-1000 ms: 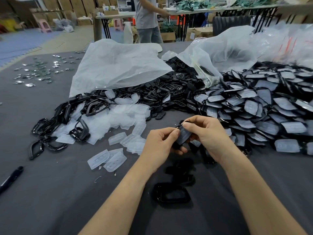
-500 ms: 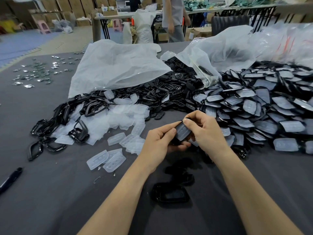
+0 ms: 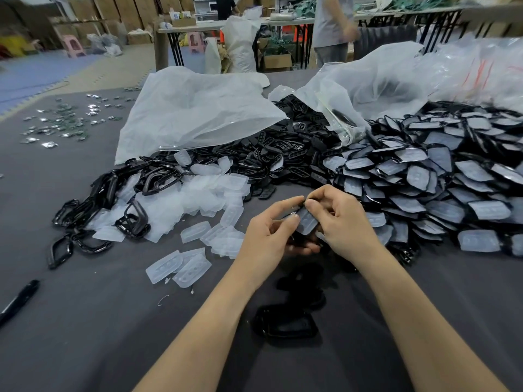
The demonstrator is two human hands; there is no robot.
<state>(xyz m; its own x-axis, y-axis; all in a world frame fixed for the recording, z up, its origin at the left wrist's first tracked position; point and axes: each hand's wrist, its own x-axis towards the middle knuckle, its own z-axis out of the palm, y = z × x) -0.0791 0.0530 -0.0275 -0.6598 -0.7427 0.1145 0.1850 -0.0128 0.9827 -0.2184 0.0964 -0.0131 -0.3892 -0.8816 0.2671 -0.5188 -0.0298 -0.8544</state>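
Note:
Both hands meet over the middle of a grey table [image 3: 85, 321]. My left hand [image 3: 268, 239] and my right hand [image 3: 342, 222] together pinch one small part [image 3: 307, 220]: a black shell with a translucent pad on its face. The left thumb presses the pad's lower edge, and the right fingertips grip its top. A single black frame [image 3: 285, 323] lies on the table just in front of my forearms.
Loose translucent pads [image 3: 195, 230] and black frames [image 3: 133, 219] lie to the left. A big heap of assembled parts [image 3: 441, 176] fills the right. Plastic bags [image 3: 195, 108] lie behind. A black pen [image 3: 19, 299] rests at the left edge. A person [image 3: 331, 26] stands beyond.
Both hands have lifted the part slightly up and away from me. The person in the background has walked to the right.

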